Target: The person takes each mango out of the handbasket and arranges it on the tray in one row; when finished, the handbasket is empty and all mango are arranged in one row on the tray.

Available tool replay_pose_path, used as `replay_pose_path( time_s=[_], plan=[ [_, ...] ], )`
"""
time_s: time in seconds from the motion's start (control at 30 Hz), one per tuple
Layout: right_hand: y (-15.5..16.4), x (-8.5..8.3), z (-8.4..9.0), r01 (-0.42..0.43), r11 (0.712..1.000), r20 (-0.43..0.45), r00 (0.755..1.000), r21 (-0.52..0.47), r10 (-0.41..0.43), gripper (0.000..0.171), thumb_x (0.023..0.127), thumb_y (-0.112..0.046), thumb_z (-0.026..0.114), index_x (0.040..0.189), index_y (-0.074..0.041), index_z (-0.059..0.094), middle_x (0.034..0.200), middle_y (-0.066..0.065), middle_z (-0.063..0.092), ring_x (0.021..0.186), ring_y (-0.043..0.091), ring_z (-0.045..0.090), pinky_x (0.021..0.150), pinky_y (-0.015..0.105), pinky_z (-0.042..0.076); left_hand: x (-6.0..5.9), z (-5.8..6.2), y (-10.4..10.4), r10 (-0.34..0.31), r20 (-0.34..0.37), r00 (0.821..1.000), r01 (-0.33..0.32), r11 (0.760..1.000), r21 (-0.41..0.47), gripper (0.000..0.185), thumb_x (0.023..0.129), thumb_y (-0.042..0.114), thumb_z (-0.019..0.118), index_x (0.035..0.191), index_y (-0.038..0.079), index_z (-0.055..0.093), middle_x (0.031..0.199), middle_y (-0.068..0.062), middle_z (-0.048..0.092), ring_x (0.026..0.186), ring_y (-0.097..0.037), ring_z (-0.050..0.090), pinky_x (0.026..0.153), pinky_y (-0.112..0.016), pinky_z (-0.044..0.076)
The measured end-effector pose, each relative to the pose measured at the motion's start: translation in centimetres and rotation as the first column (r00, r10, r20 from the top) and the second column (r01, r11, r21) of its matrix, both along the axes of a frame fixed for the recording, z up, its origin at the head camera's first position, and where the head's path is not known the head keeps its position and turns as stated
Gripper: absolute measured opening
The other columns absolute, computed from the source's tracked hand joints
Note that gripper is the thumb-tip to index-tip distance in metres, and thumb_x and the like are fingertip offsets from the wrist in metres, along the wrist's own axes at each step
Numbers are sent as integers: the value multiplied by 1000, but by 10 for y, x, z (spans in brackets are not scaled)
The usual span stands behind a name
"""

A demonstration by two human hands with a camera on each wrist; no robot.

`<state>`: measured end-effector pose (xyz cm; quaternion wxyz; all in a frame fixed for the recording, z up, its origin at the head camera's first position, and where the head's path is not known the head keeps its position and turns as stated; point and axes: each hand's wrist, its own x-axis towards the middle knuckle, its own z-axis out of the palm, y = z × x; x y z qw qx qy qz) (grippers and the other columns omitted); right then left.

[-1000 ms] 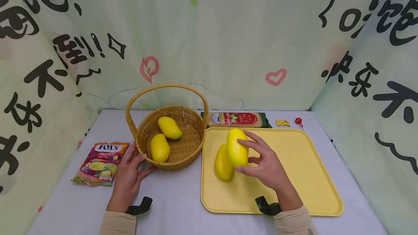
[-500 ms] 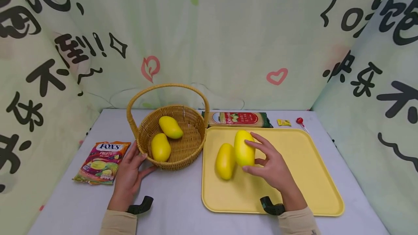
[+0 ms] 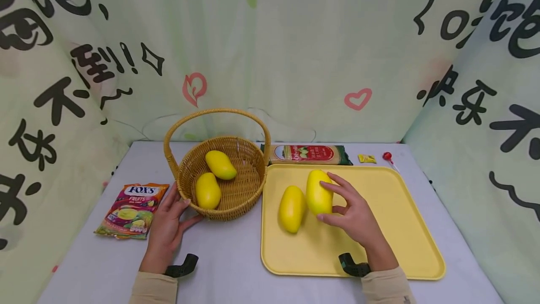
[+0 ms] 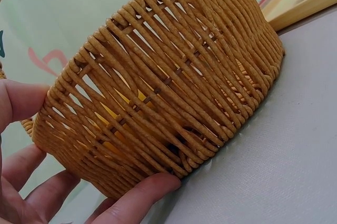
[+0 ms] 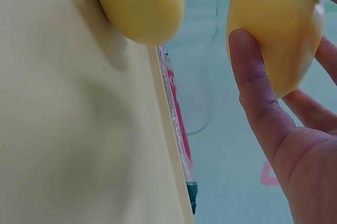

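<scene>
My right hand [image 3: 356,222] holds a yellow mango [image 3: 318,192] between thumb and fingers over the yellow tray [image 3: 308,257]. In the right wrist view this mango [image 5: 274,19] is raised clear of the tray surface. Just left of it a second mango [image 3: 292,209] lies on the tray. My left hand [image 3: 165,224] grips the near left side of a wicker basket [image 3: 240,201] with a tall handle. The left wrist view has one finger at the basket's rim and the thumb [image 4: 150,192] low against its wall. Inside the basket are two mangoes, one at the back [image 3: 221,164] and one in front [image 3: 207,191].
Left of the basket lies a bag of Fox's fruit candy [image 3: 132,210]. Behind the tray are a long red-labelled noodle packet [image 3: 310,154], a small yellow wrapped sweet [image 3: 366,158] and a red lollipop [image 3: 387,156]. Printed curtains [image 3: 303,60] surround the white table [image 3: 228,266].
The right hand has moved right with its mango, away from the mango lying on the tray, so the two no longer overlap in view. The left hand and basket keep their places.
</scene>
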<state>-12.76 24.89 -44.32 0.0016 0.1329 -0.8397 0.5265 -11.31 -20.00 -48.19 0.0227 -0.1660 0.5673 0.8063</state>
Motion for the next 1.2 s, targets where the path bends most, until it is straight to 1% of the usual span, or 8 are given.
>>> replay_pose_path(
  time_s=[0.1,0.23,0.3,0.37,0.53,0.8,1.03,1.2],
  plan=[
    [2,-1,-1,10,1000,2,1000,14,-10,71,83,-15,91,148,-13,62,171,6,36,146,40,47,97,23,59,0,1,-1,3,5,1000,-3,1000,1,70,111,11,50,166,45,25,178,11,17,159,-22,32,103,-57,56],
    [4,-2,-3,21,999,8,1000,31,-21,71,84,-16,90,149,-13,62,171,6,36,147,41,46,101,44,62,1,2,-1,4,5,1000,-4,1000,2,71,111,11,50,166,45,24,178,12,17,159,-22,33,103,-57,56],
    [5,-3,-5,24,999,14,1000,40,-25,71,84,-17,90,149,-14,62,171,6,36,147,41,47,101,50,61,1,2,-1,6,4,1000,-6,1000,2,71,111,11,50,166,46,24,178,12,17,159,-22,33,103,-57,56],
    [5,-4,-7,29,998,19,999,47,-30,71,84,-18,91,149,-14,62,171,6,36,146,41,48,101,48,62,1,2,-1,9,4,1000,-9,1000,2,70,111,11,50,166,46,25,178,12,18,159,-22,33,103,-57,56],
    [5,-7,-9,39,998,32,999,51,-41,71,84,-18,91,149,-13,62,171,7,36,143,42,51,98,37,63,1,3,-1,5,-10,1000,-5,1000,-3,70,111,12,50,167,44,23,178,11,17,160,-23,31,103,-57,56],
    [5,-10,-16,25,997,90,995,71,-32,69,83,-19,91,147,-15,64,171,8,36,147,44,45,100,52,62,1,1,-1,-6,-29,1000,6,1000,1,70,111,12,50,168,42,21,179,9,16,160,-25,30,101,-56,56],
    [6,-9,-19,18,993,121,992,118,-32,69,83,-20,91,146,-16,64,171,9,36,147,46,45,102,53,61,0,0,-1,-9,-26,1000,10,1000,14,70,112,11,49,168,43,22,178,10,17,160,-23,30,102,-56,56],
    [5,-8,-17,16,985,169,985,171,-45,68,82,-18,91,145,-16,65,171,10,36,147,46,45,102,51,61,1,0,0,-9,-23,1000,9,1000,5,69,112,11,49,168,43,23,178,10,18,160,-23,32,101,-54,58]
  ],
)
